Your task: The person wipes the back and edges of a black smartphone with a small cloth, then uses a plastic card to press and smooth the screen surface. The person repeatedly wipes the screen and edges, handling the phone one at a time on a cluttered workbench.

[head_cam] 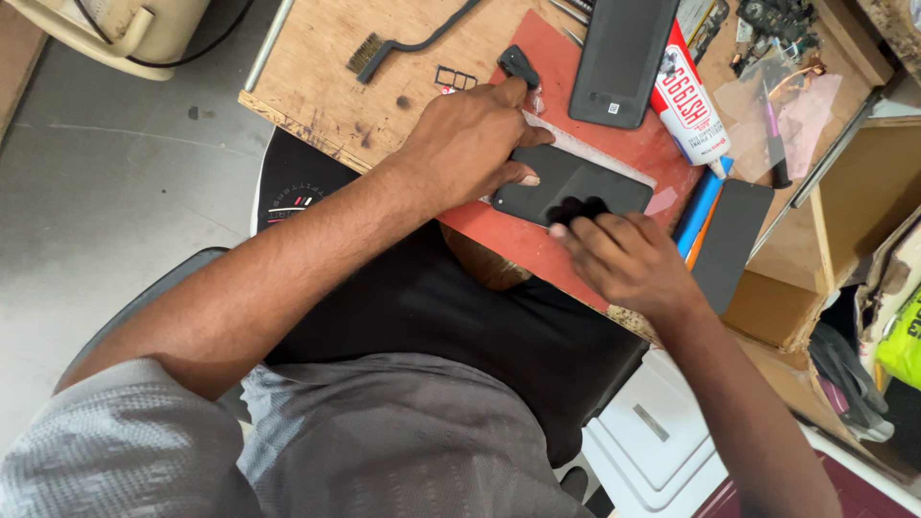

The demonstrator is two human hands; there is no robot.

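Pinning a dark phone (568, 187) flat on the red mat (662, 153), back face up. Left hand (470, 144) spread over its near end, thumb pressed along the lower edge and fingers arched over the top, holding it down rather than gripping around it. Right hand (628, 259) at the other end, fingertips curled onto a black patch (578, 206) at the lower edge (probably a small cloth or pad, though too dark to tell). Pinched or merely pressing there: cannot tell.

Just beyond the left fingers, a clear strip (590, 149) lying along the phone's far edge. Farther out, a second dark slab (622, 58) and a white glue tube (689, 101); beside the right wrist, a loose black panel (731, 240) and blue and orange tools (698, 213).

Judged step: rubbing or pressing the back cover while it is steadied. Next move would seem to call for firm downward hold from the left, and short, even strokes from the right without sliding the phone off the mat.
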